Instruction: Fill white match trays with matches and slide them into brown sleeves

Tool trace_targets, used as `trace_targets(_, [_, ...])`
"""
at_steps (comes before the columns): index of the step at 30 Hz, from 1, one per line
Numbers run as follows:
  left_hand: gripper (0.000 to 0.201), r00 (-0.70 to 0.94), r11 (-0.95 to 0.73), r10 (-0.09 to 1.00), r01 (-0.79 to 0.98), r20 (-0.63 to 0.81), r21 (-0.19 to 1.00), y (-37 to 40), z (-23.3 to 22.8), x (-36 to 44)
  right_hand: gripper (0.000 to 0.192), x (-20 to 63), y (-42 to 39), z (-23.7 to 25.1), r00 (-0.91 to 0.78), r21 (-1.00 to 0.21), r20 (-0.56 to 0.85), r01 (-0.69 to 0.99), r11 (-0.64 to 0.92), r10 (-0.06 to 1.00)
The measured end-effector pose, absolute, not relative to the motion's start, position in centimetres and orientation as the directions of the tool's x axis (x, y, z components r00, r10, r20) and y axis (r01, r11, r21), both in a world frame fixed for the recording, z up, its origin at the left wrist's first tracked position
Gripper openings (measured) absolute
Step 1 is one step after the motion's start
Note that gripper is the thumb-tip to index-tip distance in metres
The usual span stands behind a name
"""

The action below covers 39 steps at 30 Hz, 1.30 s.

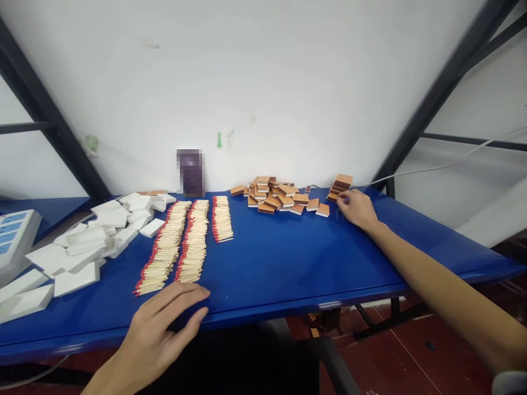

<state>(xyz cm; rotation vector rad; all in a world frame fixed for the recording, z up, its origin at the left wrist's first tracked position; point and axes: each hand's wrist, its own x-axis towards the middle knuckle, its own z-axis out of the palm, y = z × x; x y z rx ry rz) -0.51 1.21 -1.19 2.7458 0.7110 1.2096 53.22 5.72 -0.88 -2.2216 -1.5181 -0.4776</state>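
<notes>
Already, three rows of matches [187,241] lie laid out on the blue table [288,263], just beyond the fingertips of the left hand [162,329], which rests flat, fingers spread and holding nothing. Far out, the right hand [357,208] reaches a small stack of brown matchbox sleeves [340,186]; its fingertips touch the stack's base, though whether they grip it cannot be told. Left of those fingers sprawls the loose pile of sleeves [275,196]. White inner trays [90,241] lie heaped beyond the left hand's thumb side. By appearance, no box is assembled yet.
</notes>
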Motion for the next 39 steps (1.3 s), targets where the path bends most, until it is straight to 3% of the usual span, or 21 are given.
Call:
trace_targets(3, [0.011,0.494,-0.851,0.490,0.451,0.718,0.271,1.6,-0.2,-1.8,0.038,51.6,5.1,-0.8,0.228,-0.141,0.491,0.973,-0.181,0.841])
trace_targets(7, [0.014,0.361,-0.668,0.565,0.728,0.742,0.154,3.9,1.7,-5.4,0.041,50.3,4.8,-1.4,0.081,-0.155,0.438,0.988,-0.013,0.895])
trace_targets(10, [0.028,0.283,-0.386,0.629,0.922,0.724,-0.025,5.7,2.5,-8.8,0.040,50.0,4.6,-1.9,0.067,-0.185,0.425,0.983,0.014,0.903])
trace_targets(12, [0.036,0.307,-0.316,0.683,0.942,0.663,-0.110,6.5,2.6,-10.5,0.039,49.7,4.4,-2.1,0.088,-0.213,0.420,0.977,0.004,0.903])
trace_targets(17, [0.039,0.217,-0.192,0.745,0.975,0.631,-0.108,7.0,2.0,-12.0,0.035,47.7,3.0,-2.0,0.089,-0.242,0.422,0.970,0.017,0.902])
trace_targets(22, [0.038,0.170,-0.156,0.742,0.985,0.648,-0.079,6.9,1.8,-11.4,0.030,45.0,0.9,-1.8,0.041,-0.242,0.432,0.968,0.072,0.901])
trace_targets(30, [0.025,0.149,-0.160,0.718,0.986,0.680,-0.048,7.3,1.3,-10.9,0.032,40.7,0.4,-1.1,-0.168,-0.189,0.425,0.945,0.268,0.890])
trace_targets(36, [0.025,0.150,-0.132,0.583,0.987,0.799,-0.089,7.7,0.9,-11.1,0.024,35.8,2.5,0.9,-0.325,-0.090,0.590,0.883,0.461,0.739])
trace_targets(39, [0.024,0.139,-0.151,0.531,0.986,0.836,-0.068,8.0,1.0,-11.3,0.023,32.2,3.6,1.9,-0.463,-0.070,0.547,0.805,0.589,0.697])
